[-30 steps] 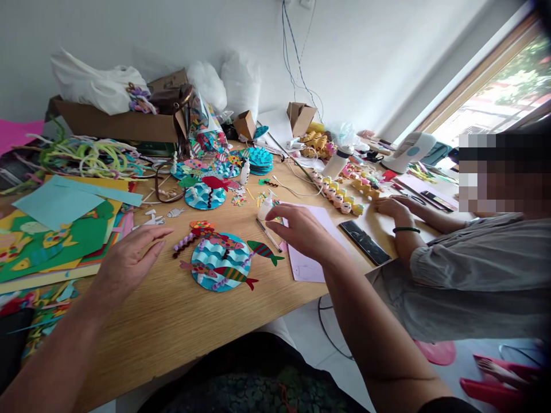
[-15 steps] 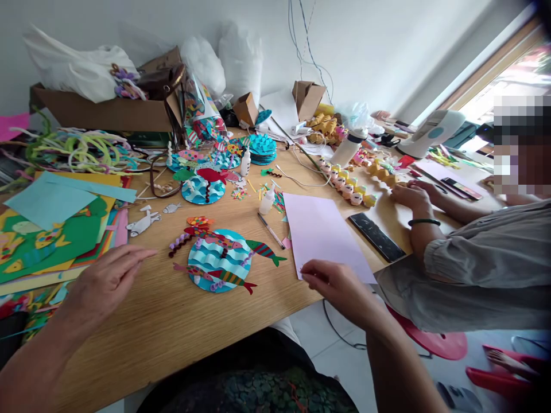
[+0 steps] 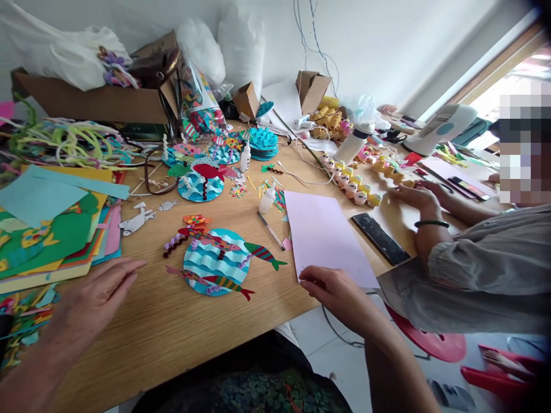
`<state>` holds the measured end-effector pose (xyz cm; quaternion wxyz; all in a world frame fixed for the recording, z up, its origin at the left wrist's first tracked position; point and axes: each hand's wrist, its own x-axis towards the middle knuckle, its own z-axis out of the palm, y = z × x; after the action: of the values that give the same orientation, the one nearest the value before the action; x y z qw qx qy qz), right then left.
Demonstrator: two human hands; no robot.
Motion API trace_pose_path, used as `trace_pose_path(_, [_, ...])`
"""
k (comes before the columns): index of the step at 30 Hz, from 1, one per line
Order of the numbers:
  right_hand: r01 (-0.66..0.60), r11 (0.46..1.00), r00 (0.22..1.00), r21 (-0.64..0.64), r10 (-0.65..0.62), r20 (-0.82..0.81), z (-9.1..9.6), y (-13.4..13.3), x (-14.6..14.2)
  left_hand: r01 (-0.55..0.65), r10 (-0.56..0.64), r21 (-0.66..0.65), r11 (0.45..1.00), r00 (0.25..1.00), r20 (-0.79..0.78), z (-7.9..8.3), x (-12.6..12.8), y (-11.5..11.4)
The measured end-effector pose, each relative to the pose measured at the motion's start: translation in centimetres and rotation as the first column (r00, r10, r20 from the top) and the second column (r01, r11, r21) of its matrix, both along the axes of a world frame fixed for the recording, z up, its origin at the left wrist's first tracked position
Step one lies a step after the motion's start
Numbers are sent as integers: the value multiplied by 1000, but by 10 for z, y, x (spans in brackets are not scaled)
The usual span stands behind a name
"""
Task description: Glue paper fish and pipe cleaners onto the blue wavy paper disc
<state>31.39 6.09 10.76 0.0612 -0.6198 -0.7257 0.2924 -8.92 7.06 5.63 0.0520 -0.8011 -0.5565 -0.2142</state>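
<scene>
My left hand [image 3: 97, 295] is held over the left part of the table, empty, its fingers stretched out. My right hand [image 3: 333, 292] is at the near left corner of a lilac sheet of paper [image 3: 329, 235]. Its fingers are loosely curled together with nothing visible in them; whether they touch the sheet I cannot tell. Between my hands lies a round blue wavy paper piece [image 3: 215, 267] with colourful paper fish on and around it. Behind it are a pen [image 3: 271, 230] and a small glue bottle [image 3: 267, 199].
Coloured paper sheets [image 3: 55, 255] are stacked at the left, near pipe cleaners [image 3: 73, 143] and grey fish cut-outs [image 3: 135, 221]. Another wavy disc [image 3: 200, 186] stands farther back. A black phone [image 3: 380, 238] lies at the right, near a co-worker's hands [image 3: 415, 198].
The view has shifted slightly, so the things at the left appear farther left. My left hand appears a little lower and farther left. My right hand stays by the lilac sheet.
</scene>
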Motion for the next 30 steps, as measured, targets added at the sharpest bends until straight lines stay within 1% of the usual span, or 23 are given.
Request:
trace_pose_path(3, [44,998,999,47,-44,3,2,6,2,5,-5,-6,1000,1000,17,3,5,6])
trace_pose_path(6, [105,986,994,126,-102,-32,1,9,2,-26,25,17,1000,999,29,2,5,5])
trace_pose_path(9, [162,969,985,186,-146,-94,-8,10,0,-69,67,33,997,996,56,-9,-2,-9])
trace_pose_path(11, [166,971,981,172,-145,-129,-20,8,-3,-63,62,18,998,995,72,-19,-6,-24])
trace_pose_path(14, [140,986,972,91,-119,-203,-41,1,-15,86,-82,-68,994,995,53,-29,3,-46])
trace_pose_path(16, [91,995,955,39,-76,-287,-53,-4,-29,198,-193,-71,978,979,62,-28,20,-54])
trace_pose_path(17, [53,998,945,35,-39,-324,-57,-7,-37,257,-253,-62,964,965,71,-26,30,-55])
trace_pose_path(19, [2,996,931,84,29,-363,-64,-9,-53,345,-340,-23,938,934,107,-20,49,-55])
trace_pose_path(21, [-20,987,921,162,81,-382,-69,-9,-65,372,-366,-21,928,920,140,-17,65,-53])
trace_pose_path(23, [52,972,917,230,44,-396,-73,-6,-70,386,-375,-38,922,913,162,-20,77,-53])
trace_pose_path(25, [174,954,904,245,-56,-423,-76,-2,-68,419,-405,-53,907,898,172,-28,85,-55])
trace_pose_path(27, [254,946,879,200,-140,-455,-79,1,-62,465,-450,-58,884,877,169,-39,93,-59])
trace_pose_path(30, [256,958,858,132,-162,-487,-82,4,-55,519,-509,-81,851,853,112,-50,106,-63])
